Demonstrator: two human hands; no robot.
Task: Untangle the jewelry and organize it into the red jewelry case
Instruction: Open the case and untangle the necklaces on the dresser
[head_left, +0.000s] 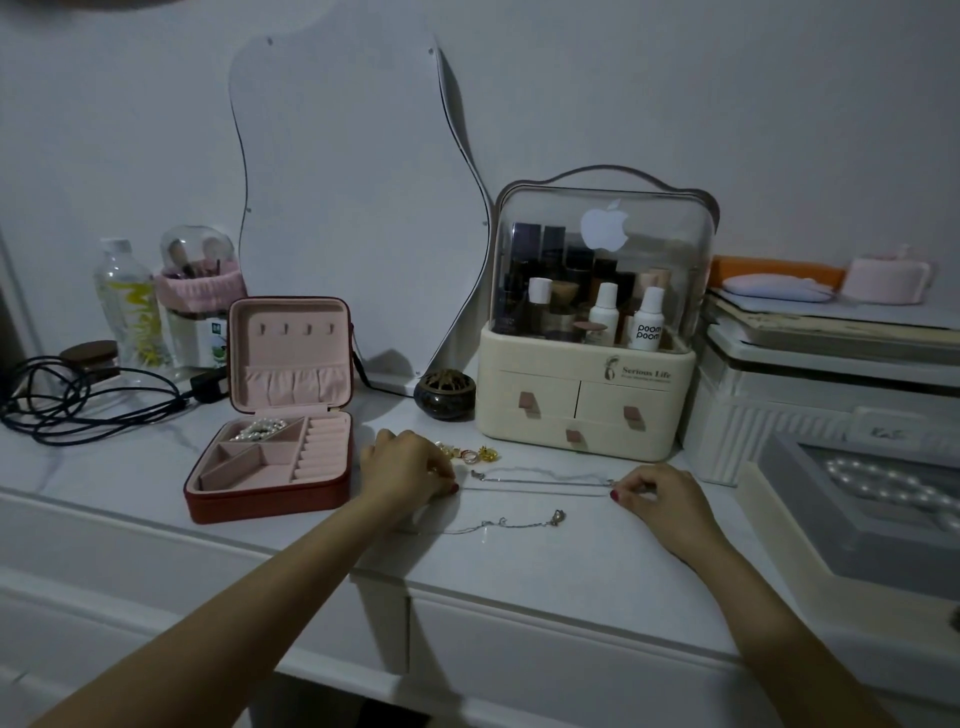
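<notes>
The red jewelry case (260, 506) stands open on the white dresser, its pink lid upright, with a pearl piece (258, 430) in the back compartment. A thin silver chain (540, 479) is stretched flat between my hands. My left hand (410, 470) pinches its left end beside the case. My right hand (657, 491) pinches its right end. A second silver chain with a small pendant (511, 522) lies loose nearer the dresser's front edge. Small gold rings and earrings (470, 453) sit just behind my left hand.
A cream cosmetics organizer (587, 415) with a clear dome stands behind the chains, a dark round incense pot (444, 396) to its left. Black cables (78, 402), a bottle and a brush holder sit far left. A tray holding pearls (878, 486) is at right.
</notes>
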